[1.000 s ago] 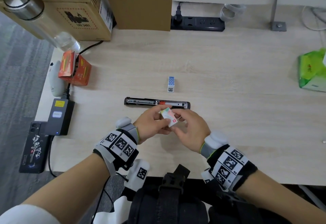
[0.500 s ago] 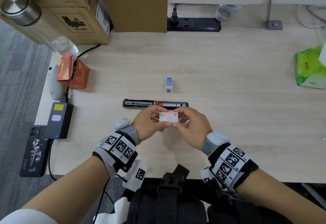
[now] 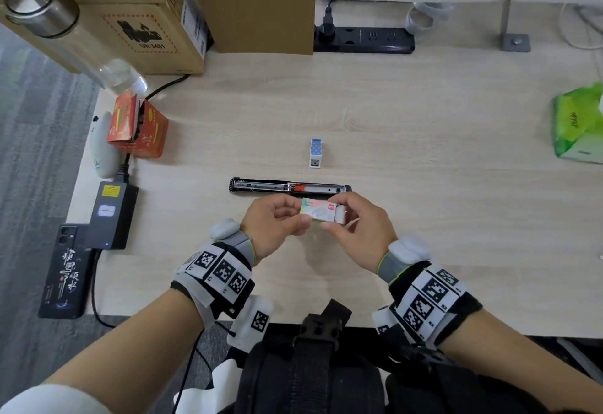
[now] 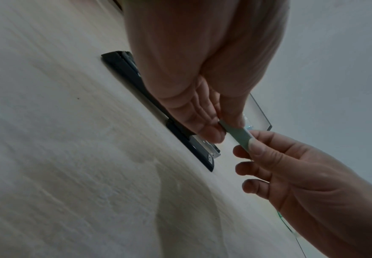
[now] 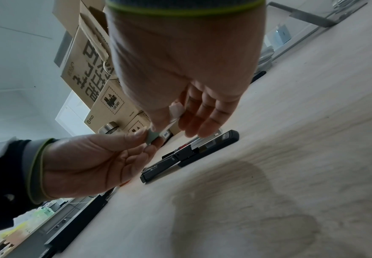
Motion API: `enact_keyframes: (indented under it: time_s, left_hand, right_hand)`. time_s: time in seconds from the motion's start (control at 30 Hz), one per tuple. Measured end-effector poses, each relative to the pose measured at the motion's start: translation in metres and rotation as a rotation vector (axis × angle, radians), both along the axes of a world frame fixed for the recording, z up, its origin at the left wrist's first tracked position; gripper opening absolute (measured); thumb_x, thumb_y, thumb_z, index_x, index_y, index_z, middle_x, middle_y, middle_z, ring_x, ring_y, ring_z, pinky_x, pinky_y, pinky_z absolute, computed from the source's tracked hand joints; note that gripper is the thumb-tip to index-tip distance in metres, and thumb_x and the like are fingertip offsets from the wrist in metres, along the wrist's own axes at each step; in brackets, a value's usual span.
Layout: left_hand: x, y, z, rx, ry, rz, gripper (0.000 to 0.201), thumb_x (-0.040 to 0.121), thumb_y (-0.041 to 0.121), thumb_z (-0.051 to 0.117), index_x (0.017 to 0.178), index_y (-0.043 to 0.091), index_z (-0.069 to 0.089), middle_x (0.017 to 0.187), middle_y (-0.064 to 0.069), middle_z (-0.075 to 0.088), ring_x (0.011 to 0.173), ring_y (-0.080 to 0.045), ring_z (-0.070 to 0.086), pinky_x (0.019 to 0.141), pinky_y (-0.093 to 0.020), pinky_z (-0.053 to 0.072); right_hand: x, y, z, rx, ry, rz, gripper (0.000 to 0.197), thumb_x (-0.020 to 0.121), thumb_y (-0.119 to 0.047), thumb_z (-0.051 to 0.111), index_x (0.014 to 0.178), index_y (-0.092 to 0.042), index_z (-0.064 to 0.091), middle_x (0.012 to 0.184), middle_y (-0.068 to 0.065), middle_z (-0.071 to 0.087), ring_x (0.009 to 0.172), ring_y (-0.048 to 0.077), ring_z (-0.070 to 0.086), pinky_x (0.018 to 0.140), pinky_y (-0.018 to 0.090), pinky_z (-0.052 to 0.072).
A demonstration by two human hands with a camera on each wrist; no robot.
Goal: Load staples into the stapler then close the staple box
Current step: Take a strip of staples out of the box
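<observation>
Head view looks steeply down over the desk (image 3: 424, 139); both wrist views sit low, sharing the stapler (image 4: 123, 69).

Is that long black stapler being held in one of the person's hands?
No, the stapler lies opened flat on the desk, while the left hand and right hand pinch the small staple box between them.

Pale wood desk (image 3: 424, 139). Opened black stapler (image 3: 290, 186) lies flat mid-desk; a small blue-white stapler (image 3: 316, 152) just behind it. Orange carton (image 3: 138, 130), charger brick (image 3: 109, 214) and phone (image 3: 65, 273) well left of the black stapler; green tissue pack (image 3: 579, 126) far right.
</observation>
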State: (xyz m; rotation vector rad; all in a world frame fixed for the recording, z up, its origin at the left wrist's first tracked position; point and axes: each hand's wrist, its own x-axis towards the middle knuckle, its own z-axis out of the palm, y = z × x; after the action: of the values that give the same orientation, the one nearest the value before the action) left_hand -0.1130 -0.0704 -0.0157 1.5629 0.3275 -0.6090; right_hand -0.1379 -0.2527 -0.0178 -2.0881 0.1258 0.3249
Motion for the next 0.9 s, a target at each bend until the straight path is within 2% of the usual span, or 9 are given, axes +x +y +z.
enact_keyframes:
  time_s: [0.1, 0.2, 0.27, 0.33, 0.43, 0.5, 0.6, 0.7, 0.9]
  left_hand:
    - [-0.002, 0.003, -0.001, 0.032, 0.010, -0.006, 0.010, 0.079, -0.002, 0.068, 0.088, 0.003, 0.069, 0.079, -0.013, 0.068, 0.063, -0.016, 0.063, 0.070, -0.025, 0.058]
    - [-0.002, 0.011, -0.002, 0.105, 0.028, -0.048, 0.004, 0.080, 0.005, 0.069, 0.084, 0.004, 0.069, 0.077, -0.012, 0.068, 0.063, -0.015, 0.062, 0.081, -0.036, 0.055]
    - [-0.002, 0.016, -0.002, 0.148, 0.030, -0.080, 0.009, 0.079, 0.007, 0.071, 0.086, 0.006, 0.067, 0.080, -0.008, 0.067, 0.067, -0.019, 0.063, 0.084, -0.042, 0.054]
    - [-0.001, 0.019, -0.003, 0.218, -0.025, -0.109, 0.025, 0.074, 0.012, 0.077, 0.091, 0.016, 0.060, 0.091, 0.000, 0.066, 0.074, -0.018, 0.064, 0.080, -0.039, 0.055]
    - [-0.001, 0.020, -0.004, 0.414, -0.292, -0.269, 0.054, 0.068, 0.024, 0.081, 0.113, 0.027, 0.051, 0.115, 0.007, 0.057, 0.097, -0.012, 0.058, 0.083, -0.028, 0.050]
    - [-0.001, 0.017, -0.006, 0.526, -0.571, -0.451, 0.061, 0.069, 0.033, 0.076, 0.124, 0.022, 0.051, 0.123, 0.002, 0.056, 0.110, -0.016, 0.052, 0.094, -0.029, 0.043]
    - [0.003, 0.010, -0.014, 0.603, -0.736, -0.620, 0.044, 0.074, 0.033, 0.068, 0.114, 0.015, 0.060, 0.109, -0.005, 0.064, 0.099, -0.026, 0.055, 0.087, -0.040, 0.046]
    - [0.004, 0.013, -0.022, 0.628, -0.749, -0.627, 0.034, 0.076, 0.028, 0.069, 0.107, 0.016, 0.062, 0.099, -0.003, 0.064, 0.088, -0.026, 0.055, 0.077, -0.043, 0.046]
    - [-0.004, 0.019, -0.034, 0.636, -0.696, -0.622, 0.029, 0.076, 0.025, 0.070, 0.103, 0.017, 0.063, 0.096, -0.004, 0.065, 0.088, -0.028, 0.055, 0.077, -0.043, 0.046]
  right_hand:
    - [0.001, 0.002, -0.003, -0.035, 0.019, 0.041, 0.033, 0.074, -0.027, 0.077, 0.104, -0.028, 0.063, 0.096, -0.009, 0.066, 0.076, 0.016, 0.058, 0.068, 0.029, 0.049]
    - [0.003, 0.001, -0.006, -0.095, 0.042, 0.078, 0.038, 0.073, -0.031, 0.078, 0.108, -0.025, 0.065, 0.097, -0.008, 0.067, 0.076, 0.012, 0.056, 0.070, 0.025, 0.045]
    - [0.004, 0.000, -0.006, -0.131, 0.039, 0.094, 0.036, 0.074, -0.031, 0.077, 0.107, -0.024, 0.066, 0.096, -0.009, 0.067, 0.078, 0.011, 0.056, 0.070, 0.022, 0.043]
    - [0.004, -0.001, -0.007, -0.143, 0.036, 0.099, 0.033, 0.075, -0.030, 0.077, 0.106, -0.024, 0.066, 0.092, -0.012, 0.064, 0.075, 0.009, 0.054, 0.066, 0.016, 0.039]
    - [0.005, 0.000, -0.008, -0.158, 0.022, 0.124, 0.031, 0.075, -0.030, 0.076, 0.104, -0.024, 0.066, 0.089, -0.014, 0.060, 0.069, 0.003, 0.049, 0.064, 0.019, 0.036]
    - [0.006, 0.001, -0.009, -0.168, 0.005, 0.153, 0.031, 0.076, -0.028, 0.075, 0.105, -0.023, 0.066, 0.092, -0.011, 0.062, 0.073, 0.006, 0.050, 0.069, 0.022, 0.037]
    - [0.006, 0.003, -0.016, -0.180, -0.040, 0.208, 0.030, 0.076, -0.027, 0.075, 0.104, -0.023, 0.066, 0.098, -0.002, 0.064, 0.087, 0.017, 0.055, 0.073, 0.027, 0.041]
    - [0.005, 0.000, -0.023, -0.226, -0.061, 0.204, 0.033, 0.075, -0.031, 0.075, 0.105, -0.022, 0.066, 0.100, -0.001, 0.059, 0.094, 0.021, 0.052, 0.077, 0.027, 0.036]
    - [0.002, 0.002, -0.029, -0.294, 0.011, 0.258, 0.049, 0.073, -0.041, 0.076, 0.116, -0.021, 0.062, 0.111, 0.000, 0.056, 0.104, 0.019, 0.045, 0.081, 0.024, 0.030]
